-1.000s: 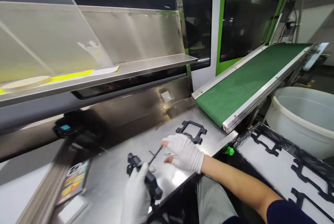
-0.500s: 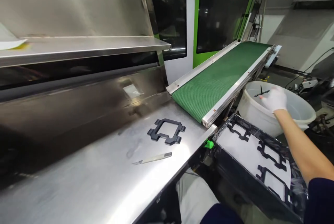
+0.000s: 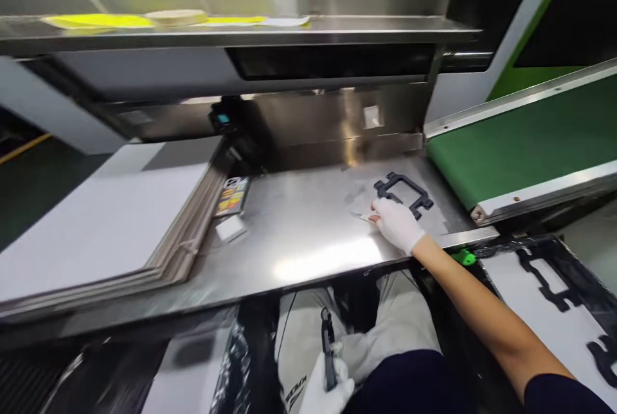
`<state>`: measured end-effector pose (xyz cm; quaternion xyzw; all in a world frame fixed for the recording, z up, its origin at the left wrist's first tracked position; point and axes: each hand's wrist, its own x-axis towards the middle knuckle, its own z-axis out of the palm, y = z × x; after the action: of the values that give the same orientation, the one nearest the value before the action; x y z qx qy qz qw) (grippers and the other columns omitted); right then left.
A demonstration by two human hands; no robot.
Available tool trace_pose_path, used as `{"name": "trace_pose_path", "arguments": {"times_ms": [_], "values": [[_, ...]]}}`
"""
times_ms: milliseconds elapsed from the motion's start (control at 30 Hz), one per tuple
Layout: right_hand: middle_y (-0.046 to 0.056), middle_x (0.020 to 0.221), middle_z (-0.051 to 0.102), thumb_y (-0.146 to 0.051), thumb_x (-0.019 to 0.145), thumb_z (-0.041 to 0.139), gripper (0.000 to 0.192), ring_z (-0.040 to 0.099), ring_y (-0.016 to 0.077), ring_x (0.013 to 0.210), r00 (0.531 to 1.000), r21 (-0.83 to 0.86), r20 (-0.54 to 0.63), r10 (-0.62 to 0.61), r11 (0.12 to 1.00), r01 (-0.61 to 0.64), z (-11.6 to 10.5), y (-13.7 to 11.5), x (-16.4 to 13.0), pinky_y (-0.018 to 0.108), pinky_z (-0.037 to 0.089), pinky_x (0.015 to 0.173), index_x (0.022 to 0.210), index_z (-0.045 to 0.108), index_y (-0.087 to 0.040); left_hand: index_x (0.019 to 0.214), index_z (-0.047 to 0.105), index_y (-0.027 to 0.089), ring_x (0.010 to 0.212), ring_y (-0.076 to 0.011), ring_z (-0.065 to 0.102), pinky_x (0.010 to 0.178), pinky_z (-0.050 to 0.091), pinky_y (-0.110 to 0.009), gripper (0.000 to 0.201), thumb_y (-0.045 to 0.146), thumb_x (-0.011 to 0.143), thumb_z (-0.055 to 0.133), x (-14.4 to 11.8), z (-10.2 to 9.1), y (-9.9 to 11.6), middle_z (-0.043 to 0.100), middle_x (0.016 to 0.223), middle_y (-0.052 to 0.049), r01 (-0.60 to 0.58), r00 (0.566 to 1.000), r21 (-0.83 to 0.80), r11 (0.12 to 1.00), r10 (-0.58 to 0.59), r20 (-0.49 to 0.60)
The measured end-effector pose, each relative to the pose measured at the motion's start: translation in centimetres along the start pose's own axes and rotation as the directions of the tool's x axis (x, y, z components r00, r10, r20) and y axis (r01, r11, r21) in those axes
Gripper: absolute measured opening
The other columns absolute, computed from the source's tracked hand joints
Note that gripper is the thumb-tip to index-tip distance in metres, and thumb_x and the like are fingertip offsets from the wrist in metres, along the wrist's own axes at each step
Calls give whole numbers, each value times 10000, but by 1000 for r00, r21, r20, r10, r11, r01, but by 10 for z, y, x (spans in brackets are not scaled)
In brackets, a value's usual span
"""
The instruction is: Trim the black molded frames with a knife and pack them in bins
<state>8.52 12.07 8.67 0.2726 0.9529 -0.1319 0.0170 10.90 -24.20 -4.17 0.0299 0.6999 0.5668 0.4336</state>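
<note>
My right hand (image 3: 398, 226), in a white glove, is on the metal bench with its thumb and fingers closed on a small craft knife (image 3: 365, 216). The knife's blade points left, and the glove covers most of its handle. Just beyond the fingers a black plastic frame (image 3: 423, 200) with clip-like corners lies flat. Low over my lap, my gloved left hand (image 3: 328, 388) grips a narrow black plastic part (image 3: 327, 342), which stands upright from the fingers. Its full shape cannot be made out.
A stack of white sheets (image 3: 110, 208) covers the bench's left side, beside a phone (image 3: 232, 197) and a small white block (image 3: 231, 228). A green conveyor (image 3: 544, 144) slopes down from the right. Below it, a black-lined box (image 3: 511, 282) holds more black frames. A shelf (image 3: 337, 33) crosses above.
My right hand has come from the white tub to the bench and closed on the knife. The view has swung left, and my left hand with the black part now shows.
</note>
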Motion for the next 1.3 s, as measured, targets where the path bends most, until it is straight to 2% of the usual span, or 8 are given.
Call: {"name": "trace_pose_path", "arguments": {"times_ms": [100,200,333,467,600,700,900,1300], "values": [[202,1206,756,-257,1022,662,188,725,307,1045,993,11,116,-2,1000,1,15,-12,34,347,520,866,1173,682,-148,1193,622,221,584,-150,518,632,421,-312,650,538,696,897,-22,-4,-2,593,754,44,58,998,-85,995,-61,-29],[181,1191,744,-210,1065,526,147,704,284,1039,982,25,186,-32,999,28,26,-9,16,347,511,869,1116,656,-163,1125,628,202,635,-142,497,645,393,-291,466,450,770,800,-44,-4,-2,563,770,43,126,991,-88,988,-130,-39],[48,1003,721,-427,1178,326,316,651,201,859,932,414,309,-188,909,46,31,-21,-72,306,507,776,1112,567,-235,990,626,217,664,-135,440,655,375,-276,268,256,727,650,-50,4,-4,519,774,49,129,986,-66,989,-135,-95],[31,926,702,-556,1177,306,441,640,198,809,752,620,498,-432,784,40,70,-52,-171,303,460,725,993,560,-246,858,592,223,698,-158,460,673,408,-284,209,197,650,578,-42,18,-3,480,735,45,58,987,78,995,-46,-157],[23,828,699,-520,1191,263,476,638,189,691,785,508,527,-325,861,15,125,-72,-222,311,346,641,950,562,-238,836,589,230,728,-179,543,702,479,-301,71,243,767,587,-37,27,4,575,759,25,-24,997,182,983,37,-73],[34,893,757,-458,1194,300,431,708,201,763,799,467,554,-235,882,-65,142,-74,-230,308,343,665,1010,615,-230,863,619,224,741,-188,590,705,520,-305,75,283,825,596,-33,29,5,632,777,14,-41,999,210,977,47,-26],[21,952,794,-430,1193,341,407,744,196,827,753,502,620,-219,849,-167,140,-74,-226,286,375,701,1070,679,-239,833,628,217,744,-194,635,718,564,-312,64,259,795,597,-27,27,1,684,775,3,-17,999,273,962,25,-26],[-9,783,703,-465,1201,329,420,643,150,645,777,499,620,-108,819,-284,147,-82,-226,266,338,611,952,580,-238,725,518,245,610,-152,494,579,457,-268,177,324,869,582,-26,32,6,521,644,42,-4,997,334,943,30,-73]]}}
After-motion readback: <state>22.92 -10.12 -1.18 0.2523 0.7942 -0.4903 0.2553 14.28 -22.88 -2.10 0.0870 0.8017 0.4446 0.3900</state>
